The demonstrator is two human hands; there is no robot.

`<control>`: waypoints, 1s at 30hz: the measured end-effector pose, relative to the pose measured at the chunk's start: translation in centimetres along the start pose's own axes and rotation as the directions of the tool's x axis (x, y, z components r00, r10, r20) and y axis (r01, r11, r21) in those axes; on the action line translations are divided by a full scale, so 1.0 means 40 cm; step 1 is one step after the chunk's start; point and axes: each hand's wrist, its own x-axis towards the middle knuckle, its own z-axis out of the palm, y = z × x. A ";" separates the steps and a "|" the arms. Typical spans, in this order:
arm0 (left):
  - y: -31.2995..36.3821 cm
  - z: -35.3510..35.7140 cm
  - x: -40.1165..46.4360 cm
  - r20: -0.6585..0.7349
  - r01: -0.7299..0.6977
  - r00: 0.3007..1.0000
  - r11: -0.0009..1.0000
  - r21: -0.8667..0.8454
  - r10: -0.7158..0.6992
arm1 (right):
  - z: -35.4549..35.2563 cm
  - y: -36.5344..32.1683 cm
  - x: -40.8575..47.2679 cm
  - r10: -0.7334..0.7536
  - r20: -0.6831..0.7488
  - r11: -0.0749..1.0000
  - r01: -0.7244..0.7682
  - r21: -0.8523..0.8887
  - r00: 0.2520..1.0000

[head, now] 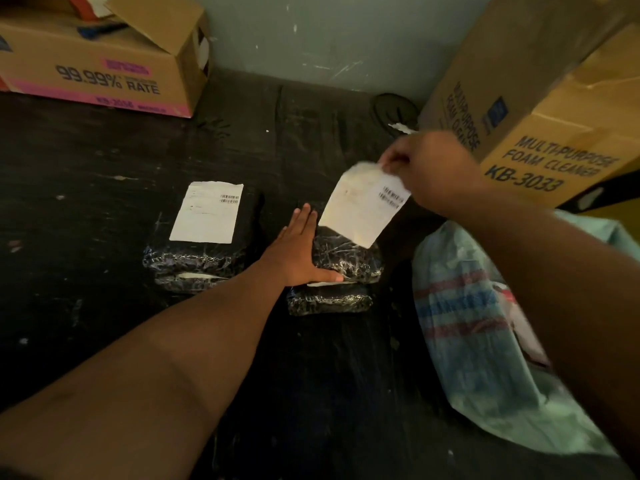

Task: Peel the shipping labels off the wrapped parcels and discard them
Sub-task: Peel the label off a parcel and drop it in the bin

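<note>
Two stacks of black wrapped parcels lie on a dark surface. The right stack (343, 261) is pressed down by my left hand (298, 251), flat with fingers spread. My right hand (426, 168) pinches the top corner of a white shipping label (360, 206), which hangs lifted above the right stack; its lower corner is near the parcel top, and I cannot tell if it is still stuck. The left stack (194, 261) carries a flat white label (207, 212) on its top parcel.
A cardboard box (104, 60) stands at the back left. Two tall foam cleaner boxes (540, 98) lean at the back right. A pale woven sack (485, 341) lies at the right. A small white scrap (400, 128) rests near the wall.
</note>
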 end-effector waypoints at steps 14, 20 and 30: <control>0.014 0.001 -0.032 0.010 -0.025 1.000 0.998 0.051 0.024 | -0.046 -0.037 -0.024 0.075 0.093 0.990 -0.063 -0.125 0.993; 0.026 -0.004 -0.030 0.036 -0.002 0.999 0.990 0.143 -0.003 | -0.028 -0.037 -0.038 0.214 0.227 0.974 -0.192 -0.117 0.950; 0.123 -0.012 -0.061 0.010 0.038 0.999 0.963 0.266 -0.042 | -0.107 0.065 -0.212 0.162 0.033 0.983 -0.158 -0.091 0.986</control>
